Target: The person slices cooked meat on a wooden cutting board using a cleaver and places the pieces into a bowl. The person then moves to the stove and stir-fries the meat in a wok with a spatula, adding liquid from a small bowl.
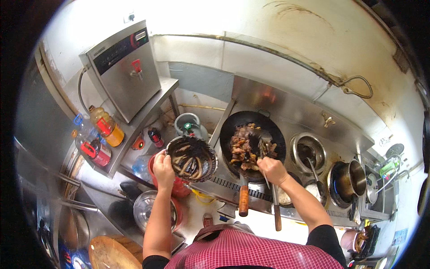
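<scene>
My left hand grips the rim of a dark-crusted metal pot, tilted so its inside shows. Pale strips lie in the pot; I cannot tell what they are. My right hand is closed over the long handle of a metal spatula, whose wooden end hangs past the stove front. A thin metal piece also shows at that hand, partly hidden by the fingers. Beyond it, the black wok holds browned chunks of food. Its wooden handle points toward me.
Right of the wok, a ladle rests in a round metal basin. A saucepan stands on a burner with a blue flame. A gas cylinder stands behind the pot. Several bottles sit beneath a water boiler at left.
</scene>
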A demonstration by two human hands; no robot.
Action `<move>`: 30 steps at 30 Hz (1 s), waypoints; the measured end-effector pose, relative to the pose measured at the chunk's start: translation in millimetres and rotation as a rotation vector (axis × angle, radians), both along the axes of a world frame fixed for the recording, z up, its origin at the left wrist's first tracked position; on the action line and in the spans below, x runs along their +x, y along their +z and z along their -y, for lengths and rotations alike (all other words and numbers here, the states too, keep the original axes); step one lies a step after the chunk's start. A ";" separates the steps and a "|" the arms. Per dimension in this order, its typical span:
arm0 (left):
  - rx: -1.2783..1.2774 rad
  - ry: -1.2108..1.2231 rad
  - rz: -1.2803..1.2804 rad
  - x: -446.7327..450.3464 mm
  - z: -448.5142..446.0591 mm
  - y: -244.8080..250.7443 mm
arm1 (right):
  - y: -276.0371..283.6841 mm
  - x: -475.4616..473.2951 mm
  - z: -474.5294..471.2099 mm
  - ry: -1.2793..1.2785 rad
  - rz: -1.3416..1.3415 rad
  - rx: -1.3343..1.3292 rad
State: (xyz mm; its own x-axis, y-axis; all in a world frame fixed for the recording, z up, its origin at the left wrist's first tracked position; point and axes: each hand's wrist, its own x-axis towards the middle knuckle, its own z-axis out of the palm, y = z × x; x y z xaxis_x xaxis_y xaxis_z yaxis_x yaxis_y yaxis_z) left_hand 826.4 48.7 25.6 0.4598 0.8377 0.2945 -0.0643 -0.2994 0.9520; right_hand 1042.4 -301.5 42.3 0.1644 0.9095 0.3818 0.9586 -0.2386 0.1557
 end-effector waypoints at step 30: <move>0.599 -0.807 -0.630 212.2 68.0 68.2 | 79.0 3.0 -8.1 0.391 0.098 -0.344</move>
State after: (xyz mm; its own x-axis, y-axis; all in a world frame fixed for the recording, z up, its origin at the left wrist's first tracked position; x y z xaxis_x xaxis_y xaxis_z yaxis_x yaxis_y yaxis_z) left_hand 1038.6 -19.2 93.8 0.9963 0.0448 0.0737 -0.0090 -0.7957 0.6056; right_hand 1045.4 -293.4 121.3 -0.2336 0.9712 0.0468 0.9427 0.2144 0.2555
